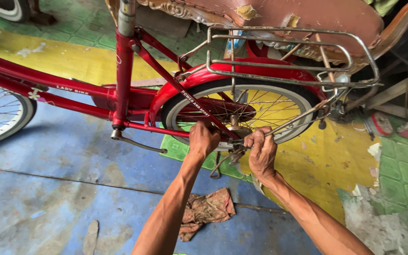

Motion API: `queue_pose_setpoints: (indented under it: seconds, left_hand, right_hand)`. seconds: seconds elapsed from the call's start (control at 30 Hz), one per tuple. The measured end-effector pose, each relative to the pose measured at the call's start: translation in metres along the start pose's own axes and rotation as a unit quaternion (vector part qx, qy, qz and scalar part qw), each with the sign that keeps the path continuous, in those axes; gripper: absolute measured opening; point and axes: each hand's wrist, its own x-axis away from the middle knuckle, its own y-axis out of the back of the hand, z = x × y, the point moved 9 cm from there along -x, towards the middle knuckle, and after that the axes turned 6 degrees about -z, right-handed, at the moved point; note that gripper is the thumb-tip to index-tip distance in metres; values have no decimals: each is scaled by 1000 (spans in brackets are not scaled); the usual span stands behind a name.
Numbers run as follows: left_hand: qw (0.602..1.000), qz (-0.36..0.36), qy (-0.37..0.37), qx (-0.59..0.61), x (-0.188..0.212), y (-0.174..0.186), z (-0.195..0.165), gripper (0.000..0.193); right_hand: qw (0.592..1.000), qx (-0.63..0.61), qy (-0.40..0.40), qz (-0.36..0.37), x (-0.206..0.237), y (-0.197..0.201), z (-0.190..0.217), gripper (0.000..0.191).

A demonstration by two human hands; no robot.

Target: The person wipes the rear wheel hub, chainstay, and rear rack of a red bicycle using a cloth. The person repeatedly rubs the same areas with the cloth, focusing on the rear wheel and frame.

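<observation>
Gripping the rear axle [234,133] of the red bicycle [123,94], low at the hub of the spoked back wheel [279,101], I am clenching my left hand [203,139] on the chain stay while my right hand [261,152] is closing round a thin metal wrench [236,141]. A crumpled, grimy rag [207,210] is lying on the worn blue floor [48,189] between my forearms, and a chrome wire rack [289,56] is overhanging the wheel.

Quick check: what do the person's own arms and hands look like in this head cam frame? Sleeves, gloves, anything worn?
Both forearms are bare up to the frame edge: no sleeves in view. The left hand and right hand wear no gloves. No watch, bracelet or ring shows. The arms are lean, with tendons and veins standing out. The fingers look smudged, possibly with grime; too small to be sure.
</observation>
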Motion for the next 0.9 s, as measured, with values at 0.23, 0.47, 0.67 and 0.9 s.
queue_pose_setpoints:
  seconds: [0.23, 0.47, 0.67, 0.9]
  left_hand:
    - [999, 37, 19, -1, 8, -6, 1, 31]
    - [998, 22, 2, 53, 14, 8, -9, 26]
    - [1000, -14, 4, 12, 15, 12, -24, 23]
    - [979, 93, 148, 103, 25, 2, 6, 29]
  right_hand:
    - [1000, 2, -5, -3, 1, -1, 1, 18]
    - [1000, -15, -9, -7, 1, -2, -2, 19]
    - [1000, -20, 8, 11, 2, -4, 1, 17]
    - [999, -35, 12, 1, 3, -5, -1, 16]
